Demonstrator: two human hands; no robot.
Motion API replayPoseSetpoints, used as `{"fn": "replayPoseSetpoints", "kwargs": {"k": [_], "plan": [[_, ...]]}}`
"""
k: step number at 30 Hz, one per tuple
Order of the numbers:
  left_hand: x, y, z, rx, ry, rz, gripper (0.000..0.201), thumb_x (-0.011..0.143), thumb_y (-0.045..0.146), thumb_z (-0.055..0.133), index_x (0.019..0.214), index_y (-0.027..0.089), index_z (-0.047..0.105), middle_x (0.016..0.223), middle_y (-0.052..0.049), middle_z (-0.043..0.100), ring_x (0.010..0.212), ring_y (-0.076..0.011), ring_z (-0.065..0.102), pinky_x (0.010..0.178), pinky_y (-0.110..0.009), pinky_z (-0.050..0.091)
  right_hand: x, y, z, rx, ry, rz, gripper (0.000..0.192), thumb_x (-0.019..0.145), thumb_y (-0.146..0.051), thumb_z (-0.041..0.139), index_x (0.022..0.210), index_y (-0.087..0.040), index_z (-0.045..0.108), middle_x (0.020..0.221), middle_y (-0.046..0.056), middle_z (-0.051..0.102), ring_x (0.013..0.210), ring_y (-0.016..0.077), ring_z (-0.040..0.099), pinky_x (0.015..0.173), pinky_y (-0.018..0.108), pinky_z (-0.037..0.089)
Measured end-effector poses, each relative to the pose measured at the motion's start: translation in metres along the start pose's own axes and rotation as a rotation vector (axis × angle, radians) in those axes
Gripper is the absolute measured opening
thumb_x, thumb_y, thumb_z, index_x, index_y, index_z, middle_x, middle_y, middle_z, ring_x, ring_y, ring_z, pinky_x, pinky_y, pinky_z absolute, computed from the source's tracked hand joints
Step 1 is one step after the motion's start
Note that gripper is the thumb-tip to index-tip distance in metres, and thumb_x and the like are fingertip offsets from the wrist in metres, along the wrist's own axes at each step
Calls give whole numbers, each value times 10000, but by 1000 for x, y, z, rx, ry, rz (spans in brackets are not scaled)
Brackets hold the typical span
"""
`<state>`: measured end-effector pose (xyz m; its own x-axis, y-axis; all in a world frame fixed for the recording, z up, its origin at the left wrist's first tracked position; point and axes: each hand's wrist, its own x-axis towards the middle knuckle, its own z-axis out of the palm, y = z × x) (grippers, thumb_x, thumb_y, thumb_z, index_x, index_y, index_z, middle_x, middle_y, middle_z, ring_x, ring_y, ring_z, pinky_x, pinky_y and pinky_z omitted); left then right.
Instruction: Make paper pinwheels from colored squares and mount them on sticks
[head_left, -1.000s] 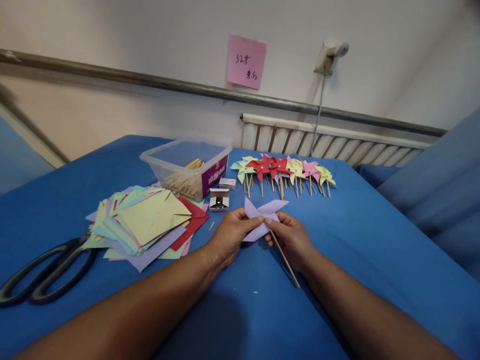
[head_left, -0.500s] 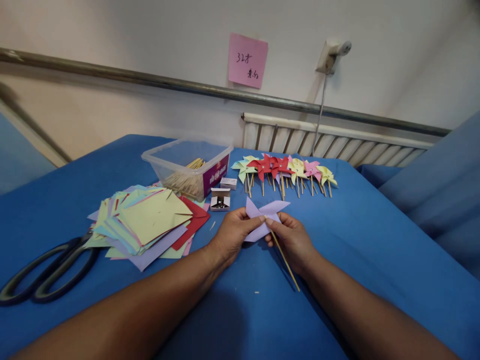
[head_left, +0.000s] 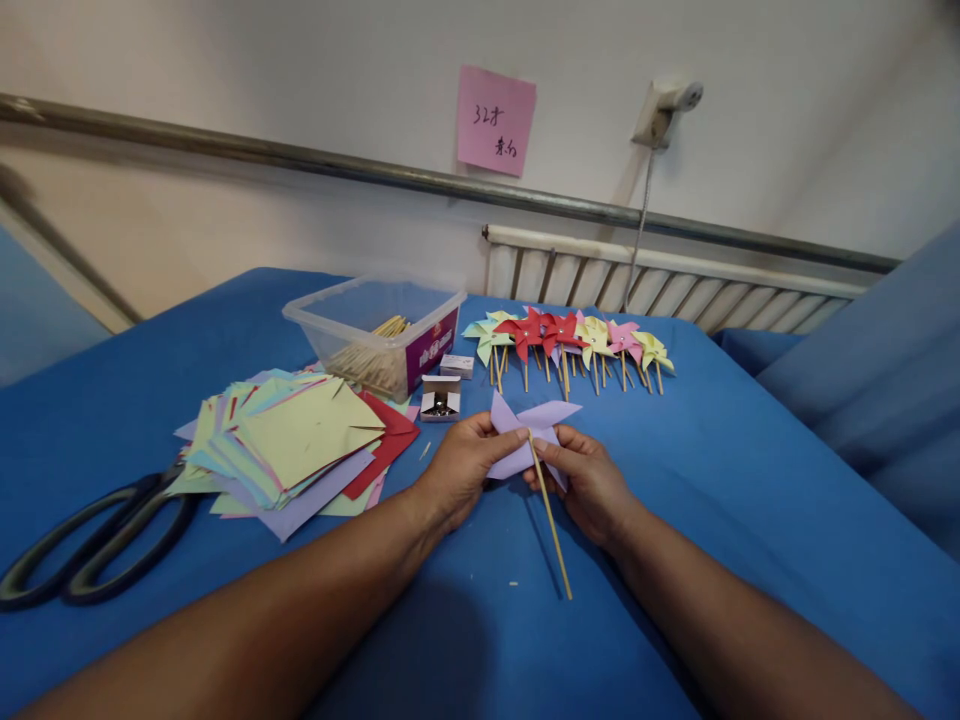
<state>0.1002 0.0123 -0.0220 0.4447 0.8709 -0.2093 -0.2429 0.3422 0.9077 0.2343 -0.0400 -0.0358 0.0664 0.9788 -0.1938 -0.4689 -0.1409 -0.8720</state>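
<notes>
At the lower left of the frame a pair of black-handled scissors (head_left: 90, 545) lies on the blue cloth (head_left: 750, 500), its blades tucked under a loose stack of coloured paper squares (head_left: 292, 440) just to the right. Behind the stack, toward the upper middle, stands a clear plastic tub (head_left: 375, 335) holding wooden sticks, and right in front of it sit two small open boxes (head_left: 440, 400), the nearer one showing small metal pieces. At the centre of the frame the left hand (head_left: 461, 470) is curled, thumb and fingertips pinching the left edge of a lilac paper pinwheel (head_left: 529, 430) held just above the cloth. The right hand (head_left: 589, 485) is curled too, its thumb and fingers closed on a thin wooden stick (head_left: 551, 525) whose upper end meets the pinwheel's middle and whose lower end slants down toward the bottom of the frame. Behind the hands, right of the tub, a row of finished pinwheels (head_left: 570, 340) in green, red, yellow and pink lies on the cloth. On the wall above, at upper centre, a pink note (head_left: 495, 120) is stuck.
</notes>
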Motion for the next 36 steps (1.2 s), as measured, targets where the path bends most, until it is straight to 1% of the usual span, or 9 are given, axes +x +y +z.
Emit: {"fn": "replayPoseSetpoints", "kwargs": {"k": [4, 8, 15, 19, 25, 32, 36], "plan": [[0, 0, 0, -11, 0, -15, 290, 639, 263, 777, 855, 113, 657, 755, -52, 689, 600, -125, 609, 567, -237, 473, 0, 0, 0, -1, -5, -7, 278, 639, -335, 797, 794, -146, 664, 676, 12, 679, 516, 101, 592, 507, 214, 487], [1, -1, 0, -12, -17, -9, 281, 649, 263, 769, 859, 116, 653, 740, -43, 682, 584, -122, 603, 563, -241, 473, 0, 1, 1, -16, -7, -19, 268, 641, -337, 797, 770, -148, 656, 632, -2, 657, 510, 91, 574, 493, 200, 472], [1, 0, -1, 3, -1, -23, 297, 637, 258, 771, 866, 115, 649, 743, -50, 679, 584, -130, 606, 565, -251, 472, 1, 1, 0, -46, 0, -20, 313, 628, -373, 799, 779, -143, 650, 637, 3, 659, 506, 95, 577, 499, 211, 467], [1, 0, -1, -1, -16, -18, 294, 648, 258, 763, 873, 111, 645, 759, -58, 681, 604, -135, 613, 583, -256, 474, 2, 0, 1, -54, 5, -26, 327, 616, -384, 802, 771, -139, 652, 619, 0, 647, 497, 92, 563, 487, 208, 454], [1, -2, -2, 19, -20, -11, 267, 659, 260, 755, 853, 114, 643, 712, -40, 670, 561, -116, 590, 540, -230, 449, 2, 0, 1, -80, 0, -48, 318, 630, -392, 787, 777, -142, 658, 608, -4, 636, 491, 91, 546, 483, 214, 443], [3, -1, -2, 31, 7, -8, 273, 639, 256, 765, 837, 111, 646, 724, -42, 674, 583, -121, 596, 565, -239, 457, 1, 1, 3, -104, 25, -52, 323, 623, -403, 788, 757, -143, 652, 603, -11, 627, 477, 84, 535, 468, 207, 436], [0, 0, 0, 31, 18, -12, 266, 633, 234, 766, 845, 117, 654, 746, -40, 683, 616, -124, 611, 596, -237, 468, 1, 0, 4, -82, 25, -58, 329, 631, -412, 785, 767, -143, 653, 603, -11, 627, 485, 81, 538, 470, 200, 434]]}}
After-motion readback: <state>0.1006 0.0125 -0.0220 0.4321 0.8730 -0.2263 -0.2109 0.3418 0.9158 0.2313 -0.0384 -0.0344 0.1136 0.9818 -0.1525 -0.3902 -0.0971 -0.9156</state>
